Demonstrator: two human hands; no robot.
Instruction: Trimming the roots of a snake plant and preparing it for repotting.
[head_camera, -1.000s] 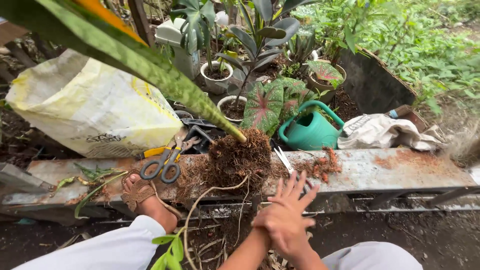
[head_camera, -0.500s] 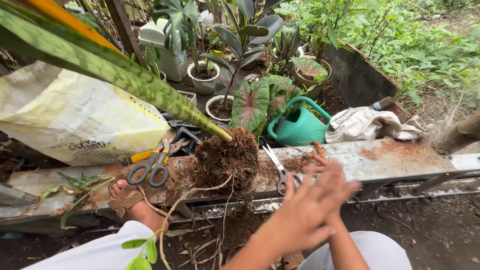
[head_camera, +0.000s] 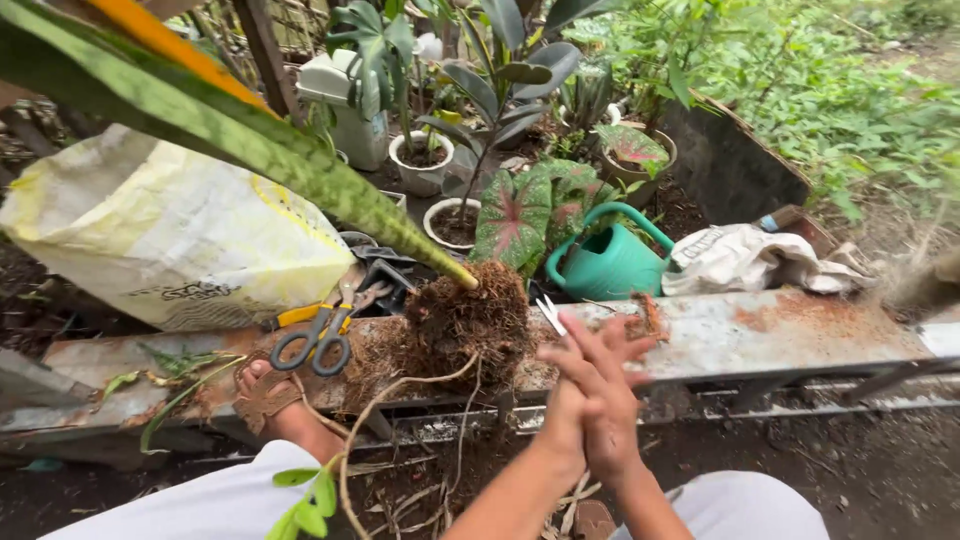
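Hands drawn back together, left hand (head_camera: 570, 400) pressing right hand (head_camera: 608, 385) (grips empty), beside fibrous root ball (head_camera: 468, 322)

The left hand (head_camera: 560, 415) is largely covered by the right hand (head_camera: 600, 390) pressed against it. The scissors (head_camera: 549, 316) beyond the fingertips show only blade tips; the handles are hidden. The long leaf (head_camera: 230, 130) is cut off at the top-left edge.
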